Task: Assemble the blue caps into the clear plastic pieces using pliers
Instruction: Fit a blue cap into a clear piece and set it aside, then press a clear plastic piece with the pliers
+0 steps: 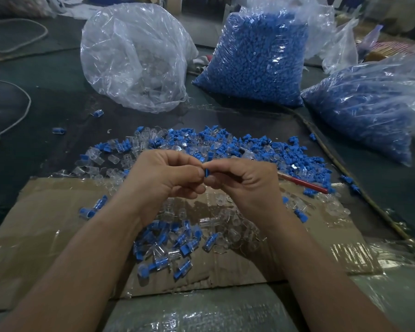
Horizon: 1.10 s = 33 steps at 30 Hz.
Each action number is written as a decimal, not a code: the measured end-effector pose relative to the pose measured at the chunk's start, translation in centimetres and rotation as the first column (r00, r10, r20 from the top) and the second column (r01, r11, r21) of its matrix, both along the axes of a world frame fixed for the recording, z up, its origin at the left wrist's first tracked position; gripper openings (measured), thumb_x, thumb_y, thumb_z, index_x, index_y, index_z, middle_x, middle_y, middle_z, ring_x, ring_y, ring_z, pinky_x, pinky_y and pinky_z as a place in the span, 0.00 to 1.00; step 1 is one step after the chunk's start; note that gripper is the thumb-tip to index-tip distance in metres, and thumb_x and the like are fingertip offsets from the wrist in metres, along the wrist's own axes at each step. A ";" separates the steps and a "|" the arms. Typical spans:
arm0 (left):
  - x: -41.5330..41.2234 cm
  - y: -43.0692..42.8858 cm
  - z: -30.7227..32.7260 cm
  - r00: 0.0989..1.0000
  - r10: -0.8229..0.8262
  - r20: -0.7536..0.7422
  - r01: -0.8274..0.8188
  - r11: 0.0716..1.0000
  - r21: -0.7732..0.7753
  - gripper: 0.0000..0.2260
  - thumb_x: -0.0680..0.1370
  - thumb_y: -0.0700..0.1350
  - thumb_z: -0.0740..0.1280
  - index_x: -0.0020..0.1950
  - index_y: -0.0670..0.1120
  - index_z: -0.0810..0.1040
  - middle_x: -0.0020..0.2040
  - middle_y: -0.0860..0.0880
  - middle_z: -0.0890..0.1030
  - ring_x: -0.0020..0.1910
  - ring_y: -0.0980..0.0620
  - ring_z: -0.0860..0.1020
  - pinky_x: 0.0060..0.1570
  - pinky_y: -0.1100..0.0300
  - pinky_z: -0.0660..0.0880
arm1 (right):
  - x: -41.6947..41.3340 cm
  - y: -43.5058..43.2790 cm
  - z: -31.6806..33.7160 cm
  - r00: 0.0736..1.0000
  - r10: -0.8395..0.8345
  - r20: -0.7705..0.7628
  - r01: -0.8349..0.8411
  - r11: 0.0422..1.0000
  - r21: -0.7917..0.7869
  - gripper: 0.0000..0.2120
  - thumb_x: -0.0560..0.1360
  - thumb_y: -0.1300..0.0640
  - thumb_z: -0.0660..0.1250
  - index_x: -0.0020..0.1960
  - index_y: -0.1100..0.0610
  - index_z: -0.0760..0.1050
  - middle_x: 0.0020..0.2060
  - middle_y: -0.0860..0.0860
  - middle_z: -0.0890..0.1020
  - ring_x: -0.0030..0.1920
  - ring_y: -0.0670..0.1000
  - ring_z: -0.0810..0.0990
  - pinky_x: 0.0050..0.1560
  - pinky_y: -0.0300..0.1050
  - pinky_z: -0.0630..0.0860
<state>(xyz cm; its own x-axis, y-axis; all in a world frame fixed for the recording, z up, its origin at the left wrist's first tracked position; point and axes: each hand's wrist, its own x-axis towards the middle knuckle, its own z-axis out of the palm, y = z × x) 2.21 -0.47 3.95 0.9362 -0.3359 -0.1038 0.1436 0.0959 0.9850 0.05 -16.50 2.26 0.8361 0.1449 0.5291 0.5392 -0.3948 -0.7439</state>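
Blue cap [206,174] is pinched where your hands meet: left hand [163,180] fingers curled on one side, right hand [244,180] fingers clamped on the other, lifted above the pile [225,144], probably to line it up. I cannot tell whether a clear piece is in there too. A red handle [302,182], likely the pliers, juts out past your right fingers. Cardboard [58,212] lies under them, its edge near your left; bags [256,58] stand well beyond.

Glossy plastic bags [134,56], matt cardboard [46,212]
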 end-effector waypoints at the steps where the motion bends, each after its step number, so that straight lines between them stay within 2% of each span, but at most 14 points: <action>1: 0.0 0.0 0.0 1.000 0.000 -0.005 0.000 1.000 0.000 0.02 0.59 0.39 0.70 0.30 0.43 0.81 0.29 0.43 0.81 0.26 0.51 0.80 0.25 0.66 0.75 | 0.0 0.0 0.0 1.000 -0.005 0.004 0.005 1.000 -0.013 0.13 0.68 0.65 0.70 0.53 0.61 0.78 0.42 0.48 0.81 0.42 0.40 0.81 0.44 0.34 0.77; 4: 0.0 0.0 0.0 1.000 0.005 -0.014 -0.005 1.000 -0.004 0.02 0.59 0.38 0.70 0.29 0.43 0.81 0.29 0.43 0.81 0.26 0.51 0.80 0.25 0.65 0.75 | -0.1 0.1 0.2 1.000 0.000 -0.008 0.000 0.999 -0.038 0.15 0.67 0.64 0.71 0.54 0.58 0.77 0.42 0.45 0.81 0.43 0.38 0.80 0.45 0.32 0.76; 6: 0.0 0.0 0.0 1.000 0.010 -0.011 -0.011 1.000 -0.012 0.02 0.59 0.38 0.70 0.30 0.43 0.80 0.29 0.43 0.81 0.26 0.51 0.79 0.25 0.65 0.75 | -0.3 0.1 0.6 0.995 0.014 -0.098 -0.019 0.998 -0.058 0.17 0.67 0.57 0.72 0.55 0.53 0.75 0.42 0.40 0.80 0.43 0.37 0.80 0.45 0.31 0.76; 8: 0.1 0.1 0.0 1.000 0.026 -0.008 -0.027 1.000 -0.009 0.03 0.61 0.37 0.70 0.33 0.41 0.79 0.28 0.44 0.81 0.26 0.52 0.79 0.26 0.66 0.75 | -0.4 -0.7 1.5 0.973 -0.072 -0.220 0.049 0.993 -0.105 0.21 0.63 0.44 0.68 0.55 0.47 0.74 0.40 0.36 0.78 0.43 0.37 0.80 0.44 0.29 0.75; 10: 0.2 0.1 -0.1 0.999 0.041 -0.016 -0.041 0.999 -0.012 0.02 0.65 0.34 0.70 0.35 0.39 0.79 0.28 0.44 0.80 0.26 0.52 0.79 0.25 0.66 0.75 | -0.2 -2.6 2.1 0.934 -0.244 -0.261 0.197 0.961 -0.194 0.22 0.60 0.38 0.65 0.52 0.43 0.75 0.38 0.37 0.78 0.42 0.37 0.79 0.42 0.29 0.76; 12: 0.2 0.1 -0.1 0.998 0.049 -0.025 -0.050 0.999 -0.016 0.03 0.63 0.35 0.70 0.35 0.39 0.79 0.28 0.45 0.80 0.27 0.52 0.79 0.25 0.66 0.75 | 0.1 -4.8 2.7 0.867 -0.421 -0.266 0.326 0.883 -0.337 0.23 0.63 0.40 0.69 0.56 0.46 0.76 0.42 0.37 0.78 0.42 0.38 0.77 0.42 0.31 0.73; 13: 0.3 0.2 -0.1 0.998 0.053 -0.027 -0.053 0.998 -0.016 0.05 0.62 0.37 0.71 0.35 0.39 0.79 0.28 0.45 0.80 0.27 0.52 0.80 0.26 0.66 0.75 | 0.3 -5.9 2.7 0.828 -0.483 -0.285 0.348 0.841 -0.414 0.25 0.65 0.43 0.70 0.60 0.48 0.74 0.47 0.39 0.78 0.45 0.38 0.75 0.45 0.31 0.69; 16: 0.3 0.2 -0.2 0.998 0.057 -0.026 -0.058 0.998 -0.017 0.06 0.59 0.39 0.71 0.34 0.40 0.79 0.29 0.45 0.81 0.27 0.51 0.80 0.26 0.66 0.75 | 0.4 -7.7 2.5 0.691 -0.591 -0.416 0.255 0.738 -0.625 0.37 0.65 0.42 0.72 0.70 0.49 0.64 0.67 0.47 0.69 0.62 0.48 0.69 0.59 0.45 0.66; 18: 0.3 0.1 -0.2 0.998 0.060 -0.026 -0.061 0.998 -0.023 0.06 0.59 0.39 0.70 0.34 0.40 0.79 0.28 0.45 0.80 0.27 0.51 0.80 0.26 0.65 0.75 | 0.4 -7.7 2.4 0.639 -0.622 -0.452 0.160 0.683 -0.713 0.42 0.64 0.41 0.72 0.72 0.48 0.59 0.71 0.50 0.63 0.68 0.52 0.63 0.65 0.49 0.61; 22: 0.3 0.1 -0.2 0.998 0.061 -0.021 -0.061 0.998 -0.025 0.07 0.59 0.40 0.70 0.35 0.40 0.79 0.28 0.45 0.80 0.27 0.51 0.80 0.26 0.65 0.75 | 0.5 -7.4 2.0 0.620 -0.640 -0.453 0.077 0.624 -0.777 0.44 0.63 0.42 0.73 0.73 0.51 0.58 0.69 0.50 0.66 0.66 0.53 0.66 0.64 0.49 0.63; 26: 0.3 0.2 -0.2 0.998 0.059 -0.019 -0.059 0.998 -0.025 0.07 0.59 0.40 0.70 0.35 0.40 0.79 0.28 0.45 0.80 0.27 0.51 0.80 0.26 0.65 0.76 | 0.6 -7.0 1.8 0.651 -0.661 -0.372 0.025 0.509 -0.860 0.49 0.61 0.39 0.73 0.74 0.52 0.53 0.68 0.50 0.62 0.67 0.53 0.61 0.66 0.52 0.61; 31: 0.4 0.1 -0.3 0.998 0.059 -0.014 -0.060 0.998 -0.032 0.06 0.58 0.40 0.71 0.33 0.41 0.79 0.29 0.45 0.81 0.27 0.51 0.80 0.26 0.65 0.76 | 0.7 -6.8 1.7 0.612 -0.678 -0.406 0.099 0.576 -0.812 0.44 0.63 0.43 0.75 0.72 0.53 0.59 0.64 0.52 0.66 0.65 0.54 0.63 0.61 0.49 0.64; 33: 0.4 0.2 -0.4 0.998 0.056 -0.015 -0.057 0.998 -0.031 0.06 0.59 0.40 0.70 0.34 0.41 0.79 0.29 0.45 0.81 0.28 0.51 0.80 0.26 0.65 0.76 | 0.7 -6.6 1.9 0.620 -0.675 -0.399 0.126 0.588 -0.799 0.38 0.63 0.46 0.75 0.68 0.55 0.66 0.61 0.53 0.70 0.58 0.54 0.69 0.55 0.48 0.67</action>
<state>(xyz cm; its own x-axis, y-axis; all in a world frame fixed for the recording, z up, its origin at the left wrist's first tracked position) 2.58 -0.31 3.56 0.9523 -0.2856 -0.1073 0.1507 0.1346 0.9794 0.74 -23.13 4.14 0.9464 -0.2440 -0.2115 -0.2916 -0.9272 -0.2350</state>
